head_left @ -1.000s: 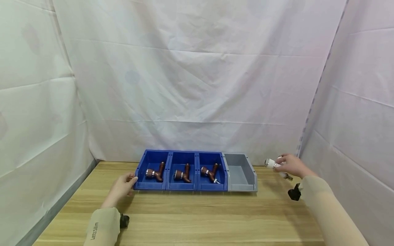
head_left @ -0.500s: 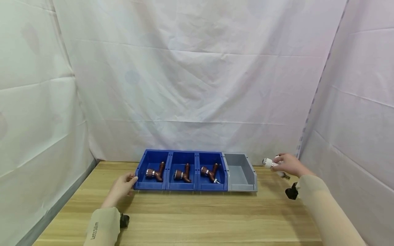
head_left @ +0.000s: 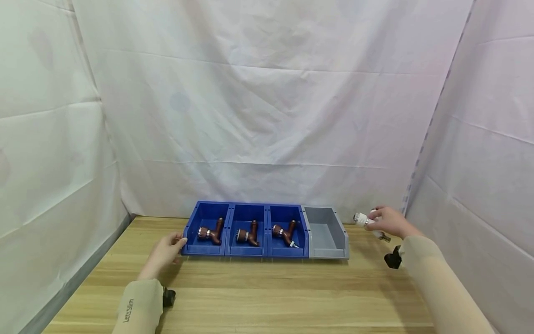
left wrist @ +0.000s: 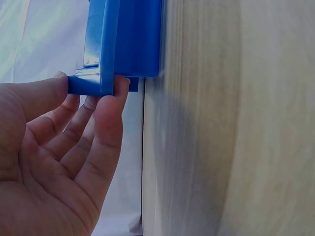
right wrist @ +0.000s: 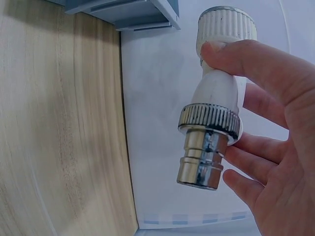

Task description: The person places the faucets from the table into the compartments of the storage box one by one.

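Observation:
My right hand (head_left: 394, 222) holds a white tap (right wrist: 212, 93) above the table, to the right of the grey bin. Its ribbed knob (right wrist: 227, 24) lies under my thumb, and the chrome nozzle end (right wrist: 203, 162) sticks out downward in the right wrist view. My left hand (head_left: 163, 254) pinches the front left edge of the leftmost blue bin (left wrist: 108, 44) between thumb and fingers. One brown tap lies in each of the three blue bins: a left one (head_left: 215, 233), a middle one (head_left: 252, 235) and a right one (head_left: 288, 234) with a pale nozzle.
A grey bin (head_left: 324, 232) adjoins the right blue bin (head_left: 289, 252) at the end of the row. The bins stand at the back of the wooden table (head_left: 267, 297). White cloth (head_left: 250, 116) hangs behind and on both sides.
My right hand has moved a little left toward the grey bin, carrying the white tap. My left hand stays at the bin's edge. The head view has tilted very slightly.

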`<state>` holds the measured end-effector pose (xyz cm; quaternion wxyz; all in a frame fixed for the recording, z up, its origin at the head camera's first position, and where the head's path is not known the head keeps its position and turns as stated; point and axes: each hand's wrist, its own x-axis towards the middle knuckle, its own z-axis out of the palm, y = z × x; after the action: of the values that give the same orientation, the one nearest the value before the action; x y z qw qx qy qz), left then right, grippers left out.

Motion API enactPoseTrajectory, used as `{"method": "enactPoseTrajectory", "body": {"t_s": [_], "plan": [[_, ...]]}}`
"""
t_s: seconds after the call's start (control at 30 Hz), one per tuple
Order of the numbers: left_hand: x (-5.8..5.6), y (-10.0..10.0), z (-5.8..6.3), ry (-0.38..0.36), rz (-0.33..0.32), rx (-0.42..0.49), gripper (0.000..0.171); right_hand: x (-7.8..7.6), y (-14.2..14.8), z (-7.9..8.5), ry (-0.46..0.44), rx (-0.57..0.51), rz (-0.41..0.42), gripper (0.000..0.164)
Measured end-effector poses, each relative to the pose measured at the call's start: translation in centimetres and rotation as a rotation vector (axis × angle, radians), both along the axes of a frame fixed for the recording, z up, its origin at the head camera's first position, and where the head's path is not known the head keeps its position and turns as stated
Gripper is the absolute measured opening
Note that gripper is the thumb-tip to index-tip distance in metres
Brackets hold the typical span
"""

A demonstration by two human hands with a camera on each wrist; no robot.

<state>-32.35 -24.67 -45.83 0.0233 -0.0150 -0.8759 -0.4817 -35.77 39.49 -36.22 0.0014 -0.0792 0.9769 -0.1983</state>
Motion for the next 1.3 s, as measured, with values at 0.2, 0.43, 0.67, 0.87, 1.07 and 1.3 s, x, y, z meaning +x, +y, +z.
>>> {"method": "enactPoseTrajectory", "body": {"t_s": [0.2,0.43,0.67,0.87,1.07,1.3], "plan": [[0.2,0.1,0.2,0.000,-0.008,-0.010,0.038,-0.2,-0.2,0.0,-0.002,0.002,0.008,0.053],[0.1,0.2,0.2,-0.011,0.000,-0.004,0.038,-0.4,-0.3,-0.1,0.002,-0.006,0.016,0.050],[0.2,0.1,0.3,-0.010,-0.008,0.003,0.039,-0.3,-0.4,0.0,0.012,-0.008,0.019,0.051],[0.2,0.1,0.4,0.008,-0.020,-0.002,0.039,-0.4,-0.6,-0.1,0.015,-0.010,0.021,0.050],[0.4,0.2,0.5,0.018,-0.021,-0.012,0.037,-0.5,-0.9,-0.2,0.026,0.000,0.023,0.049],[0.4,0.2,0.4,0.019,-0.017,-0.012,0.037,-0.6,-1.3,0.0,0.015,0.012,0.020,0.051]]}}
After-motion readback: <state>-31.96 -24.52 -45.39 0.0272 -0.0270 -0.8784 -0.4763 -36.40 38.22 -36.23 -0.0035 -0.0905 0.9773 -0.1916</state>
